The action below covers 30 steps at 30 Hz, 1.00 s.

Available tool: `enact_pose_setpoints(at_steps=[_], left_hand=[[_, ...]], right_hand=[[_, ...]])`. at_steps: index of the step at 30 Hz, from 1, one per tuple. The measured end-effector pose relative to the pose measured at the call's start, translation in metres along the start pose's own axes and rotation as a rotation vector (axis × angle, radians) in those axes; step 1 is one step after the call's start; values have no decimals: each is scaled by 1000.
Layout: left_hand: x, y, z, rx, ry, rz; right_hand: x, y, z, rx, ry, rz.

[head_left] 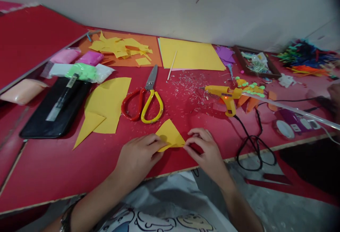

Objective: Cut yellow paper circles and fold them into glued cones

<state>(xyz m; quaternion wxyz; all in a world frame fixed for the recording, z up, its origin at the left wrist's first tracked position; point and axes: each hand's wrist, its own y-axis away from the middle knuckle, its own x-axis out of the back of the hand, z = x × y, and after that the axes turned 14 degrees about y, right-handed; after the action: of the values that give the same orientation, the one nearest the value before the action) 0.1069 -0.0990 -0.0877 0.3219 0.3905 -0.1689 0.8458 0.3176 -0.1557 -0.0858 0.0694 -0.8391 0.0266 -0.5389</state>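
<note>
A piece of yellow paper (pixel 170 133) with a pointed top lies near the table's front edge, its lower edge folded up. My left hand (pixel 140 154) pinches its left corner. At the right corner, the thumb and fingertips of my right hand (pixel 203 147) grip the same paper. Just beyond it lie scissors (pixel 151 83) with one red and one yellow handle, blades pointing away. To the left, a folded yellow triangle (pixel 89 127) overlaps a larger yellow sheet (pixel 108 101) with a curved side.
A yellow hot glue gun (pixel 225 97) with its cord (pixel 255 143) lies right. Yellow scraps (pixel 119 47), yellow sheets (pixel 191 53) and a wooden stick (pixel 172 65) lie behind. A black case (pixel 55 108), clay packets (pixel 82 71), a scrap tray (pixel 257 62) and pipe cleaners (pixel 308 56) flank them.
</note>
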Motion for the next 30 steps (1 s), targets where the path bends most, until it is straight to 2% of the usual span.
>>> enact_pose_setpoints(at_steps=[8, 11, 16, 19, 24, 30], left_hand=[[1, -1, 2, -12, -18, -1], [1, -1, 1, -21, -13, 9], [1, -1, 3, -25, -28, -10], [2, -1, 4, -21, -12, 10], [2, -2, 7, 108, 30, 39], [4, -6, 9, 209, -98, 18]], right_hand=[[0, 1, 0, -60, 49, -5], [2, 4, -1, -75, 10, 47], [0, 6, -8, 15, -21, 12], [-1, 6, -10, 17, -14, 3], [-2, 2, -10, -30, -32, 12], [-4, -1, -9, -54, 9, 27]])
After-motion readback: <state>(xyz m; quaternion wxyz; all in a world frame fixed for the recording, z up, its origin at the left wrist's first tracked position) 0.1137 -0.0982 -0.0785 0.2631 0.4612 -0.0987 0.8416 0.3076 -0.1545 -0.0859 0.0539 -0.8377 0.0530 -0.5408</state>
